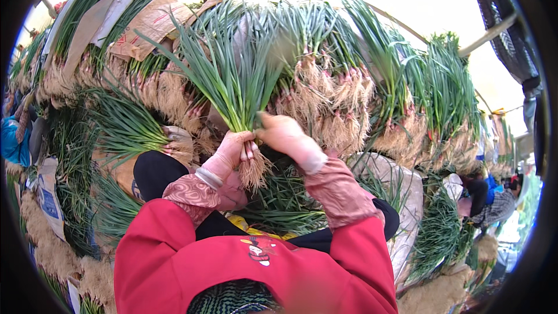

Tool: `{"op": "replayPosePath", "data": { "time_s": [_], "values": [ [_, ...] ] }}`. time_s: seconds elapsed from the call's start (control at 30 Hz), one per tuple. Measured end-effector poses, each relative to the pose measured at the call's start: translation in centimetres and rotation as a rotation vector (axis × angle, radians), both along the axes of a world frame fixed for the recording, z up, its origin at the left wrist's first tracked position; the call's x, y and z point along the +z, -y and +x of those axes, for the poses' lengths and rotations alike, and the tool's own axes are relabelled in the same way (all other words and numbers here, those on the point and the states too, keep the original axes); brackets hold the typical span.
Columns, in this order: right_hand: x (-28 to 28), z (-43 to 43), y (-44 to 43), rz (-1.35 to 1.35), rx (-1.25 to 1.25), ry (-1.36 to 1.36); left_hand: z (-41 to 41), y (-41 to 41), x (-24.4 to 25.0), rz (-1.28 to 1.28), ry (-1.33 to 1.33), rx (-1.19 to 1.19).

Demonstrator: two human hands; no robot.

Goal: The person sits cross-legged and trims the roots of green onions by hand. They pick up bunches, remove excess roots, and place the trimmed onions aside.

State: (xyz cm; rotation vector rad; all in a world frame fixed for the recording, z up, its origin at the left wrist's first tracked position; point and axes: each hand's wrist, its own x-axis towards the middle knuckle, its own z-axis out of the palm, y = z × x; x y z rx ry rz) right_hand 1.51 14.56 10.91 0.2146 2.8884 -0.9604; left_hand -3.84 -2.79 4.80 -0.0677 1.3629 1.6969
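My left hand is closed around the lower stalks of a bunch of green garlic or similar allium plants. The long leaves fan upward and away from me. Pinkish-white stem bases and pale stringy roots hang below that fist. My right hand, blurred, is beside the stalks on the right, its fingers partly curled. Whether it grips any of them cannot be made out. Under my forearms, loose green leaves lie between my knees.
Stacked allium bunches form a high bank ahead, roots towards me. Another bunch lies by my left knee. A whitish sack is at my right. Other people sit at the far left and far right.
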Motion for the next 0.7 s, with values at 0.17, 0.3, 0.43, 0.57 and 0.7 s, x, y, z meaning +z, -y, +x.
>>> {"op": "replayPosePath", "data": {
  "time_s": [0.17, 0.3, 0.43, 0.57, 0.7],
  "values": [
    [-4.1, -1.0, 2.3, 0.105, 0.02, 0.075, 0.6, 0.0, 0.2, -0.037, 0.067, -0.006],
    [-4.9, -0.5, 2.0, 0.005, -0.048, 0.027, 0.4, 0.4, -0.2, 0.004, 0.144, -0.031],
    [-5.5, -0.5, 0.7, -0.203, -0.145, -0.104, 0.3, 0.6, -0.2, 0.22, 0.374, 0.022],
    [-6.4, 0.3, 0.2, -1.322, -0.531, 0.011, 0.2, 0.9, -0.6, 0.497, 0.496, 0.063],
    [-6.2, 1.0, 0.5, -0.752, -0.338, 0.175, -0.2, 0.9, -2.2, 0.374, 0.427, -0.003]
  ]
}}
